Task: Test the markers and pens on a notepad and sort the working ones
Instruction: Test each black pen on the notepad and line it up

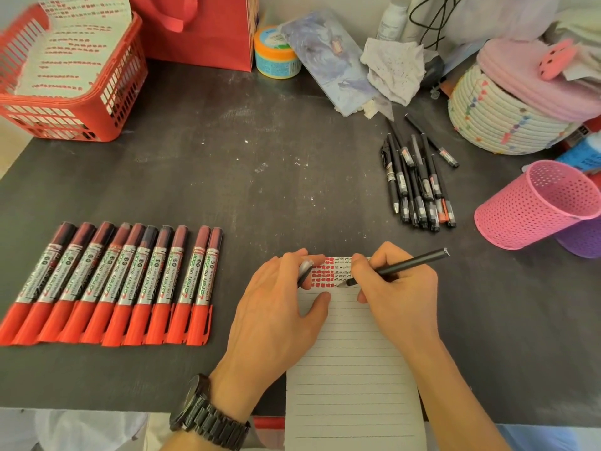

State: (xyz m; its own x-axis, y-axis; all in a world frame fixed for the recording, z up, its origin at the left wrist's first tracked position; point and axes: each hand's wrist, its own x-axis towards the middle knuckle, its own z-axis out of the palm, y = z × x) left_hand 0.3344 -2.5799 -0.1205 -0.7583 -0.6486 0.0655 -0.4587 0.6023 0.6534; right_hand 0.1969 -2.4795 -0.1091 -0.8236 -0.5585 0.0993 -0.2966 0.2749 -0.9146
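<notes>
1. At the far left of the table (227, 157) stands a red basket (65, 102) holding paper sheets covered in rows of red marks. A red bag (208, 34) stands just to its right.
2. Nearer us, ten markers (110, 284) lie side by side in a close row. Their red caps point toward us and their dark ends away. Their long axes run near to far, leaning a little rightward.
3. Our left hand (279, 307), with a dark watch (208, 415) on the wrist, covers the notepad's upper left corner. Its fingers are loosely spread, the thumb lies on the paper, and a small silver-and-black cap (305, 271) is pinched between the fingers.
4. The notepad (351, 369) lies lengthwise toward us and hangs over the table's near edge. Its top lines carry red blocks and small black scribbles.
5. Our right hand (396, 294) hides the notepad's upper right corner and pinches a black pen (406, 266) between thumb and fingers. The tip points down-left onto the paper, just right of the red blocks. The back end rises up-right, so the long axis is diagonal.
6. Beyond that hand and well apart lies a pile of black pens (416, 183), mostly running near to far. One of them slants off to the right.
7. At the far right a pink perforated cup (533, 206) sits against a purple cup (582, 242). A white woven basket (500, 115) stands behind them.
</notes>
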